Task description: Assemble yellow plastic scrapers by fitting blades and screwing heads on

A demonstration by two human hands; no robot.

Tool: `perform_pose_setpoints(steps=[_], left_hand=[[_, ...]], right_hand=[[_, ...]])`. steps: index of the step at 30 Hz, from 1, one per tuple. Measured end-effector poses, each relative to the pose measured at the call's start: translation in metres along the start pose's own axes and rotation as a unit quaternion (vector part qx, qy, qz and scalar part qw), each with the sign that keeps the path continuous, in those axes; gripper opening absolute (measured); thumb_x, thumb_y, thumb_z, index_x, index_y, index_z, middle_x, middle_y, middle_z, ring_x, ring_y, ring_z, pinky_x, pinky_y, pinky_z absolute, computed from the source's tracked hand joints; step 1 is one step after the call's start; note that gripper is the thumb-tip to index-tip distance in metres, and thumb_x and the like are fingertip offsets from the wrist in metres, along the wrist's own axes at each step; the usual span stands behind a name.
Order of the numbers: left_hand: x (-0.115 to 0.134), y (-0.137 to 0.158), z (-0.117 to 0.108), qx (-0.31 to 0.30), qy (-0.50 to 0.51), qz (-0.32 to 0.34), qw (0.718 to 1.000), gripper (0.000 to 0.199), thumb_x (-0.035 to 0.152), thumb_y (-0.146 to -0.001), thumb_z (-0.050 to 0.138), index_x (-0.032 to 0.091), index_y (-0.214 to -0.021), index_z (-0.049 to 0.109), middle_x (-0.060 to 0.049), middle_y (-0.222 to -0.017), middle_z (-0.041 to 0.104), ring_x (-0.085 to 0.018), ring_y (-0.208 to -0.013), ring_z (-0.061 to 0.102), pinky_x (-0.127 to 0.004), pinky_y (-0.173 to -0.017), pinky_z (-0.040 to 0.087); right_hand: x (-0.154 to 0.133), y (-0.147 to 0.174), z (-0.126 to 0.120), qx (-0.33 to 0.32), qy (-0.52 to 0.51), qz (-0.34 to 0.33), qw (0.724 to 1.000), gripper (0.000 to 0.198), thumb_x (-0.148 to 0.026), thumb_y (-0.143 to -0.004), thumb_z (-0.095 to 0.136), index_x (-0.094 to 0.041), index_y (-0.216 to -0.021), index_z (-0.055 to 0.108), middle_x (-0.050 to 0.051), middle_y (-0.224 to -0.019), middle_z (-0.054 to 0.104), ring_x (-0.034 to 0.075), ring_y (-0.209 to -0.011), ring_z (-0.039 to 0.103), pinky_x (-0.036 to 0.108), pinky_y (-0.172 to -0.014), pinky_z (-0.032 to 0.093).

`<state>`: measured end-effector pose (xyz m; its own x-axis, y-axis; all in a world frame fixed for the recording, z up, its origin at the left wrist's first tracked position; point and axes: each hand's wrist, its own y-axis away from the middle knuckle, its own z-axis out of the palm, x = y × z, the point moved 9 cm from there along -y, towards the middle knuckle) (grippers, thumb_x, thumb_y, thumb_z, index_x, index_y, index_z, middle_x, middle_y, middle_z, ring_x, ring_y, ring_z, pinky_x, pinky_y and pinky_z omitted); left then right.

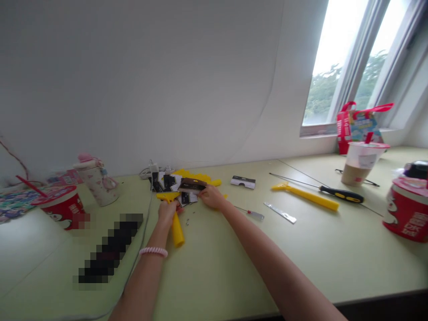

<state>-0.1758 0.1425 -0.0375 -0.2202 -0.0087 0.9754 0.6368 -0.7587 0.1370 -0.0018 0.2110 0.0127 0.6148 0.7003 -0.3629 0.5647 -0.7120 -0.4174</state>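
Observation:
My left hand (168, 211) is closed around a yellow plastic scraper (178, 232), its wide head pointing away from me and its thick handle toward me. My right hand (210, 196) pinches the near edge of a dark brown card sleeve (192, 184). Under and beside that sleeve lies a pile of black-and-white cards (163, 180). More yellow plastic pieces (190, 174) sit behind it, partly hidden. Some tiny metal bits, perhaps screws (187, 222), rest on the table near the scraper's handle.
Right of my hands are a black-and-white card sleeve (243, 182), a clear strip (280, 212), a small tool (254, 215), another yellow scraper (306, 196) and a screwdriver (341, 194). Drink cups (406, 209) stand at both sides; a bottle (97, 185) and a blurred-out dark object (112, 249) are left.

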Motion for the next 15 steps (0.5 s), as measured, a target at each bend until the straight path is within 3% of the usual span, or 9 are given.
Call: perform_pose_setpoints(steps=[8,15], left_hand=[[-0.003,-0.037,0.011,0.001,-0.057,-0.011,0.998,0.015,-0.001,-0.064,0.056,0.01,-0.073,0.059,-0.003,-0.055,0.059,-0.012,-0.047,0.058,-0.022,-0.053,0.052],[-0.003,-0.021,0.019,-0.08,-0.085,-0.064,0.991,0.016,0.001,-0.071,0.052,0.008,-0.085,0.054,-0.008,-0.056,0.061,-0.016,-0.049,0.061,-0.027,-0.053,0.053]], right_hand=[[0.012,-0.013,0.002,0.031,-0.009,0.016,0.999,0.028,-0.019,-0.081,0.046,-0.016,-0.089,0.072,0.01,-0.096,0.068,0.018,-0.094,0.057,0.025,-0.084,0.038],[0.015,-0.014,0.002,0.038,-0.019,0.032,0.999,0.028,-0.017,-0.081,0.045,-0.015,-0.087,0.072,0.009,-0.093,0.068,0.017,-0.09,0.057,0.023,-0.08,0.038]])
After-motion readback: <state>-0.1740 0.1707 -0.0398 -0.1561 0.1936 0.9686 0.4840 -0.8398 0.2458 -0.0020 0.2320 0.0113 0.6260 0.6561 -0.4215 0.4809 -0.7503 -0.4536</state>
